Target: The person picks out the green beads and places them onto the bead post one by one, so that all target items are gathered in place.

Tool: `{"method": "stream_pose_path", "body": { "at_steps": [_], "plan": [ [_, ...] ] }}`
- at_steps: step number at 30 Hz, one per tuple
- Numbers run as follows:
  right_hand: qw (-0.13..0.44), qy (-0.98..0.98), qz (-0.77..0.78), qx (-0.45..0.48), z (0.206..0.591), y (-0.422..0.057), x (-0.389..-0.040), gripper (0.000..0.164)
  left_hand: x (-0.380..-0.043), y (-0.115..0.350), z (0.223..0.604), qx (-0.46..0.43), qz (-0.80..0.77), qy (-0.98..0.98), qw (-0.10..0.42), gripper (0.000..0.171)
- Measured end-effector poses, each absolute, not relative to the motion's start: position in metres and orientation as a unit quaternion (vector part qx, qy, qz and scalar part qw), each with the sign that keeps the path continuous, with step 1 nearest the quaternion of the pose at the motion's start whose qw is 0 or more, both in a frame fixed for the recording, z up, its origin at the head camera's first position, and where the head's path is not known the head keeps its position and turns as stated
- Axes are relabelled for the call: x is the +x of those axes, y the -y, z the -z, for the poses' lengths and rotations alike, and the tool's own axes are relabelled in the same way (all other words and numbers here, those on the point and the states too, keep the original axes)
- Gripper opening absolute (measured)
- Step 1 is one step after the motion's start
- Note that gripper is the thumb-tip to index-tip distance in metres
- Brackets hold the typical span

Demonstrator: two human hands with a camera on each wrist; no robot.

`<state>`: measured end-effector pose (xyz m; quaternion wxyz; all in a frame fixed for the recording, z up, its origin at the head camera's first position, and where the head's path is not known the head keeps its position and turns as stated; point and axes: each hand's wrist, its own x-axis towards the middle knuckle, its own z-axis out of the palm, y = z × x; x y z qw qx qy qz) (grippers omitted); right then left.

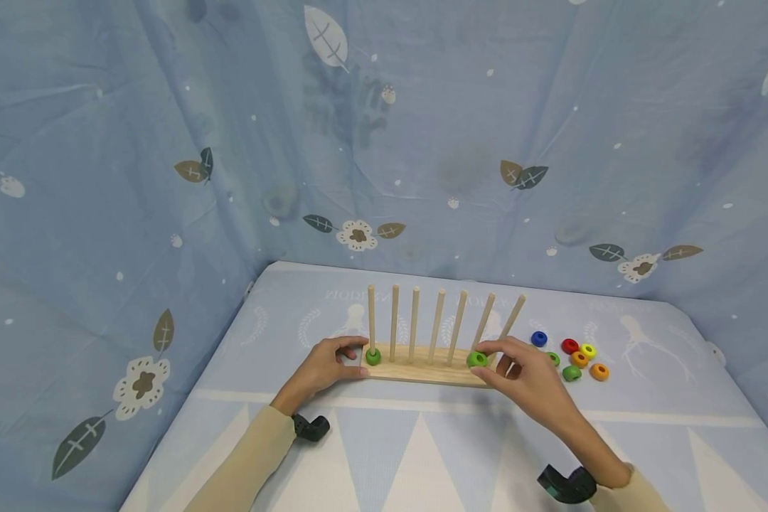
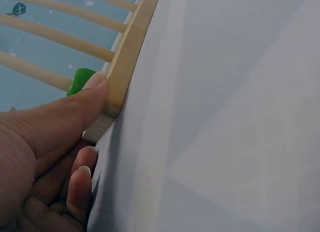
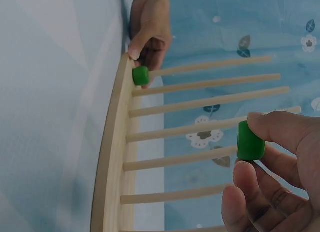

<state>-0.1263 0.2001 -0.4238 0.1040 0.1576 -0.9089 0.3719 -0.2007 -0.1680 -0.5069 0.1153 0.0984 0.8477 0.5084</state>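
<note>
A wooden peg board (image 1: 422,370) with a row of several upright pegs stands on the table. One green bead (image 1: 373,357) sits low on its leftmost peg. My left hand (image 1: 325,366) grips the left end of the base, thumb (image 2: 95,92) along the front edge and the other fingers behind and below it. Between thumb and fingertips, my right hand (image 1: 528,373) pinches a second green bead (image 3: 251,140). It is held in front of the right-hand pegs in the head view, and off the base in the right wrist view.
Right of the board lie loose beads: a blue bead (image 1: 539,339), a red bead (image 1: 570,346), a yellow bead (image 1: 588,350), orange beads (image 1: 599,372) and green beads (image 1: 572,373), one partly behind my right hand. A blue patterned curtain (image 1: 422,142) hangs behind the table.
</note>
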Motion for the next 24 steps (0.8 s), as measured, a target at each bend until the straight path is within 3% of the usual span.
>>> {"method": "stream_pose_path", "body": {
  "at_steps": [24],
  "plan": [
    [0.116,0.873,-0.398,0.258,0.414,-0.161,-0.138,0.034,-0.202,0.168,0.509,0.099,-0.510,-0.847,0.117,0.058]
  ]
}}
